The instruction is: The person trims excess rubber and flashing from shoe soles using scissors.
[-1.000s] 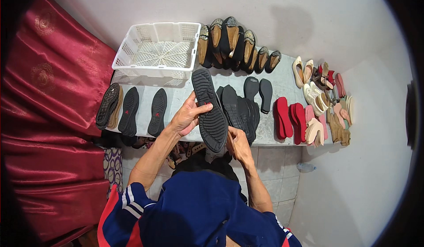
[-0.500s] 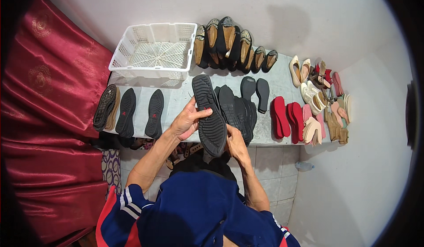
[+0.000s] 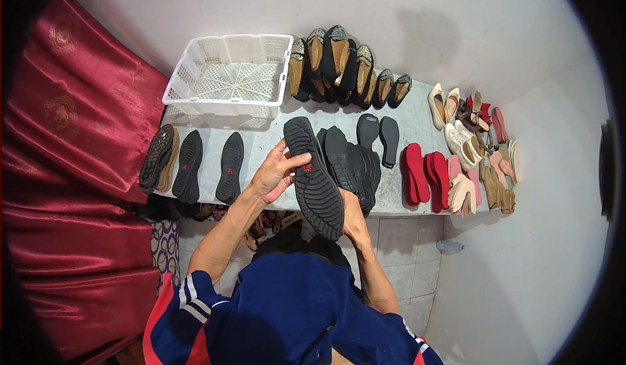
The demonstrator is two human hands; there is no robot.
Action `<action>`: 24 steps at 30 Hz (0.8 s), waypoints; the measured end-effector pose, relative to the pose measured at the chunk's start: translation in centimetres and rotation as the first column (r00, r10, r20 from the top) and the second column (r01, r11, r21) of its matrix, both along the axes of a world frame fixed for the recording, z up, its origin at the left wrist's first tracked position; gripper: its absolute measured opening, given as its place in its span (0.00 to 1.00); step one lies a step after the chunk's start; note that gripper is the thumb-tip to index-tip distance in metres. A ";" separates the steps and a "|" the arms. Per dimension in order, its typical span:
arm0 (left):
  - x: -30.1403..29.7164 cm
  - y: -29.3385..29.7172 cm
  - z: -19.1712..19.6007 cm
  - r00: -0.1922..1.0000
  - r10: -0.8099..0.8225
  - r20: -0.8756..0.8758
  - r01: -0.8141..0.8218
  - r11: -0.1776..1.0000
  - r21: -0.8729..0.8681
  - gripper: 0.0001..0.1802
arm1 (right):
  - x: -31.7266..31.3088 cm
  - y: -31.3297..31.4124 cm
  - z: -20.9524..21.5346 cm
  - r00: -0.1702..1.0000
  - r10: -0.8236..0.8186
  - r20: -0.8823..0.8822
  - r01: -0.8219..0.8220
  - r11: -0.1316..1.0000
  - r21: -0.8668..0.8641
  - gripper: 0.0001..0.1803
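A black ridged shoe sole with a small red mark is held up in front of me, slanting over the table's near edge. My left hand grips its left side, thumb on the tread and fingers behind. At the sole's lower right, my right hand holds the edge, its fingers hidden behind it. Just beyond lies a pile of black soles. To the left on the table are one black sole and a stack of black soles.
A white plastic basket stands at the back left of the table. Black flat shoes line the wall. On the right are red soles, cream shoes and beige pieces. A red curtain hangs at left.
The sole's lower end has swung slightly right and down, and more of its tread faces me. My right hand has shifted a little along with it, its fingers now more hidden.
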State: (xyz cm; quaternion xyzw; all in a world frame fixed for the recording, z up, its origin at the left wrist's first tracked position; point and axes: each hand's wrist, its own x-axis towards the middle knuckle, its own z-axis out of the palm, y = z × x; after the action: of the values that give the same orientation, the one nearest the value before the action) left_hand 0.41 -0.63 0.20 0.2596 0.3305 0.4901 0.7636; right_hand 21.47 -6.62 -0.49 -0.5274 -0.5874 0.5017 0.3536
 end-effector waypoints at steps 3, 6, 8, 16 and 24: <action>0.7 -0.6 -0.6 1.000 0.010 -0.014 -0.010 1.000 -0.007 0.27 | 0.3 0.4 -0.3 0.997 0.011 0.072 -0.015 0.998 0.061 0.19; 0.5 -0.8 -0.8 1.000 0.003 -0.004 -0.003 1.000 0.012 0.29 | 0.1 0.5 0.0 0.994 -0.004 0.106 -0.001 0.999 0.051 0.18; 0.7 -1.0 -0.7 1.000 0.021 0.007 -0.021 1.000 -0.008 0.29 | -0.1 0.3 0.6 0.993 -0.024 0.118 0.025 1.000 -0.008 0.19; 1.0 -0.9 -0.1 0.998 0.001 0.055 -0.001 1.000 -0.007 0.28 | 0.7 0.3 1.0 0.975 -0.058 0.216 0.055 0.998 0.022 0.21; 1.2 -1.5 0.7 0.999 -0.038 0.011 0.038 0.999 0.016 0.29 | 0.8 0.7 0.9 0.966 -0.100 0.240 0.083 0.994 0.077 0.22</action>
State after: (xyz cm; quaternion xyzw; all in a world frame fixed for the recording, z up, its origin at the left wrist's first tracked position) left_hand 1.62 -2.16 0.90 0.2694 0.3174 0.4796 0.7725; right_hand 22.26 -5.89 0.36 -0.5996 -0.6176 0.3968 0.3188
